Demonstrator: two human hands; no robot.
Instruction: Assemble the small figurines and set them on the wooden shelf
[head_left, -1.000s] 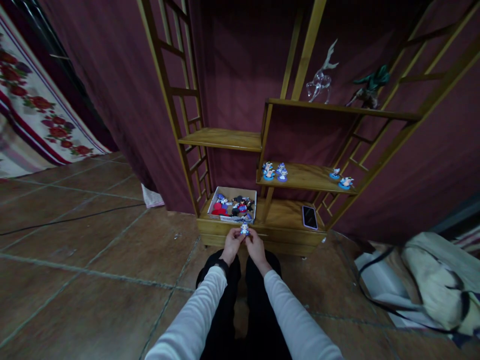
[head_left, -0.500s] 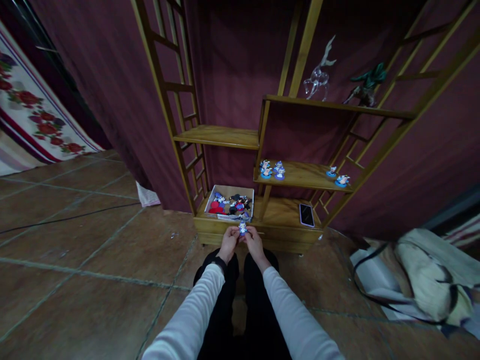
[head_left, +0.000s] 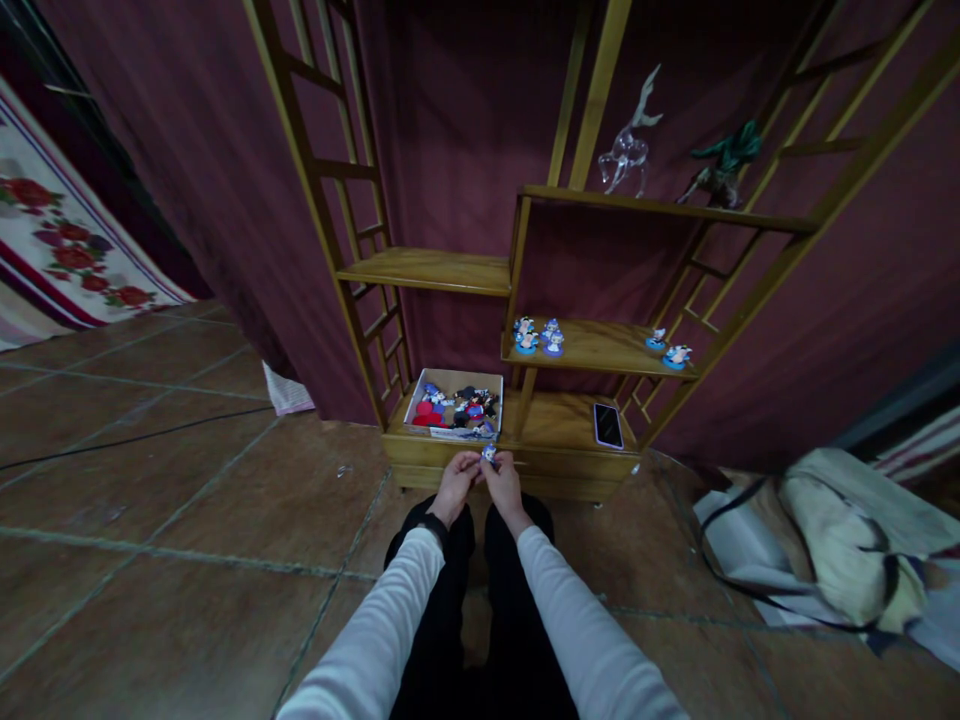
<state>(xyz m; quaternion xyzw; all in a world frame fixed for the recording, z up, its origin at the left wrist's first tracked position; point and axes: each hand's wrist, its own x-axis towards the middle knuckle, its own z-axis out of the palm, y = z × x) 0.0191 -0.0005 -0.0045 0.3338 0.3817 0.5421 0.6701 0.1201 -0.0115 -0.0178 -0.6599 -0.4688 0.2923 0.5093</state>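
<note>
Between both hands, in front of the low shelf unit, is a small purple and white figurine. My right hand pinches it from the right side. My left hand, with a dark band on the wrist, has its fingers closed at the figurine's lower left. The fingertips partly hide its base. Just beyond the hands stands an open cardboard box with a jumble of red, black, blue and white figurines. On the middle shelf, several similar figurines stand grouped at the left end.
Two blue-based figurines stand at that shelf's right end. A phone lies on the bottom board. Higher up are a clear glass deer and a green statuette. A pale bag lies on the floor at right.
The figurine has turned and tilted in my fingers, and my right hand has shifted slightly round it. The whole view has moved a little.
</note>
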